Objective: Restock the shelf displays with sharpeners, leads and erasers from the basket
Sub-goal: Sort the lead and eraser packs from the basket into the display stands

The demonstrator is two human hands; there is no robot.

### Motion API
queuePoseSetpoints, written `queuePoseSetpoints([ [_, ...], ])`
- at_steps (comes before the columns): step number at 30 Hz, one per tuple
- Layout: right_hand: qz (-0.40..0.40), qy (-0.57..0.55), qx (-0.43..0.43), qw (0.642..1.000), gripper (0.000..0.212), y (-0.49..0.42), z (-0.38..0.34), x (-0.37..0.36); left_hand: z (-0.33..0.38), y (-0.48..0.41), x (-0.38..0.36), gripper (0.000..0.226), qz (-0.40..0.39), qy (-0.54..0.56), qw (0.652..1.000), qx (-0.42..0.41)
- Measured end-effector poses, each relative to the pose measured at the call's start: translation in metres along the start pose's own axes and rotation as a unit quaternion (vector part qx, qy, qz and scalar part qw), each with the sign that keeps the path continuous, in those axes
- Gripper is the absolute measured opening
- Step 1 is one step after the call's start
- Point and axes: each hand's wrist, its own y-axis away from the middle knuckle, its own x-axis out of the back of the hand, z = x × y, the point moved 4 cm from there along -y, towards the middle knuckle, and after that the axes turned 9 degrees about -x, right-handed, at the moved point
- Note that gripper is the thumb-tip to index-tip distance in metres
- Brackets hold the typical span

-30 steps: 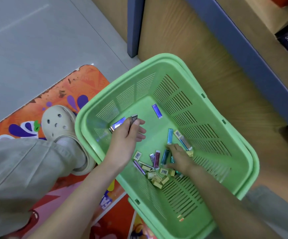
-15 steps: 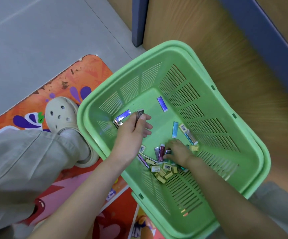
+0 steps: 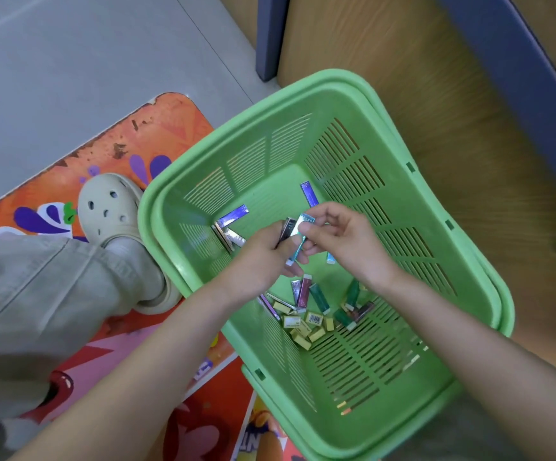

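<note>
The green basket (image 3: 320,89) sits on the floor beside the wooden shelf unit (image 3: 419,94). The step in hand looks like gathering stock, not yet shelving. Both hands hover over the basket's middle. The left hand (image 3: 263,257) is curled round a dark lead case (image 3: 286,227), possibly two pressed together; I cannot tell which. The right hand (image 3: 346,237) pinches a teal lead case (image 3: 300,236) between thumb and fingers. Its lower end touches the left hand's fingers, so I judge it is being added to that bundle. The next move likely calls for the left grip to loosen just enough to take the teal case without dropping the dark one.

Counted on the basket's floor:
- one blue case (image 3: 309,194) near the far wall
- about three blue and silver cases (image 3: 233,215) by the left wall
- one pale case half hidden under the right hand
- roughly eight mixed cases (image 3: 304,291) heaped toward the near wall
- about seven small yellow erasers (image 3: 300,329) among that heap, overlapping

No sharpener is recognisable.
</note>
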Motion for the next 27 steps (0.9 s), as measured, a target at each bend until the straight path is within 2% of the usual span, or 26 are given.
queuePoseSetpoints([
  [2,0.023,-0.017,-0.003,1.0,0.011,0.001,0.001,0.007,0.002,0.0,0.006,0.019,0.004,-0.013,1.0,-0.011],
  [3,0.04,0.009,-0.008,0.999,0.012,0.0,0.006,0.011,0.002,0.0,0.01,0.019,0.009,-0.015,1.0,-0.012],
  [5,0.052,0.142,-0.049,0.987,0.02,-0.005,0.031,0.017,0.005,0.001,0.016,0.017,0.023,-0.003,1.0,-0.016],
  [7,0.035,0.275,-0.117,0.954,0.035,-0.011,0.07,0.021,0.01,0.002,0.018,0.016,0.029,0.014,0.999,-0.024],
  [9,0.026,0.333,-0.175,0.926,0.049,-0.014,0.107,0.022,0.013,0.004,0.02,0.015,0.038,0.024,0.999,-0.029],
  [14,0.05,0.349,-0.22,0.91,0.062,-0.019,0.152,0.009,0.011,0.006,0.018,0.015,0.053,0.03,0.998,-0.028],
  [19,0.007,0.29,-0.237,0.927,0.061,-0.013,0.172,-0.021,0.003,0.01,0.017,0.016,0.057,0.03,0.998,-0.015],
  [21,-0.014,0.283,-0.245,0.927,0.052,-0.013,0.177,-0.028,0.001,0.01,0.016,0.016,0.056,0.024,0.998,-0.011],
  [23,-0.036,0.329,-0.227,0.916,0.035,-0.018,0.177,-0.028,0.0,0.01,0.015,0.015,0.059,0.023,0.998,-0.008],
  [27,-0.085,0.39,-0.229,0.888,0.055,-0.022,0.173,-0.025,-0.001,0.01,0.016,0.014,0.065,0.021,0.998,0.001],
])
